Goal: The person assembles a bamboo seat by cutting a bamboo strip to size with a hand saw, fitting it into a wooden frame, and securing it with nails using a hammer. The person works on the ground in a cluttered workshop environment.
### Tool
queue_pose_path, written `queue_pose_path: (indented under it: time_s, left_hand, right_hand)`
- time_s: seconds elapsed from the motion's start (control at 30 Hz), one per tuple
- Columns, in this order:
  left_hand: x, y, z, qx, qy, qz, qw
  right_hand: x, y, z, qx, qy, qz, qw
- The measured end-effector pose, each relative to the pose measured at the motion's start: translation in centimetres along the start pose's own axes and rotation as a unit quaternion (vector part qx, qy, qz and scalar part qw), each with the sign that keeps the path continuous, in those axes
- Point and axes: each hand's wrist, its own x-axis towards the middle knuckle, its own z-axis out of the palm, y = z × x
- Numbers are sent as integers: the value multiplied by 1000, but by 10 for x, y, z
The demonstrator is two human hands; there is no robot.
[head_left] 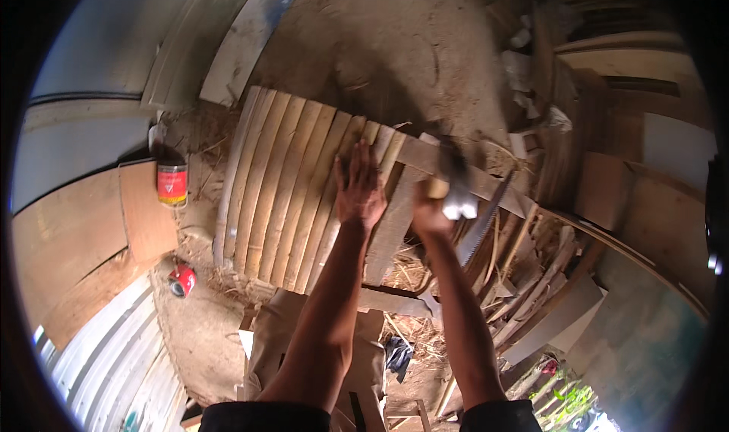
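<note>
My left hand [361, 190] lies with fingers spread on a panel of pale wooden slats [292, 181] set side by side. To its right, my right hand [433, 213] is closed round a wooden-handled tool [456, 185]. Motion blurs this tool: a dark head with a bright metallic end shows, but its exact kind is unclear. Crosswise boards [391, 231] support the slats on their right side. A handsaw [481, 231] with a toothed blade lies just right of my right hand.
Scrap wood strips [539, 272] pile up at the right. A red-labelled can [172, 185] stands at the left, and a smaller red can [182, 280] lies nearer. Sheets of board [68, 234] lean along the left. Corrugated metal [114, 364] is at lower left.
</note>
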Motion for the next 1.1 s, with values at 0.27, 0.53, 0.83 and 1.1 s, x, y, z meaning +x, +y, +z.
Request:
queue_pose_path:
  time_s: [0.27,0.53,0.83,1.1]
  left_hand:
    - [-1,-2,-1,31,12,17,999]
    - [-53,-28,-8,3,-50,64,997]
    - [-55,-32,-6,-35,-24,95,995]
    - [-135,-43,-22,-90,-102,176,975]
  right_hand:
    - [111,-50,-140,446,-131,283,839]
    - [-2,-20,-48,136,-306,440,833]
    - [41,-68,-187,383,-57,385,838]
    - [-146,-89,-131,162,-135,530,822]
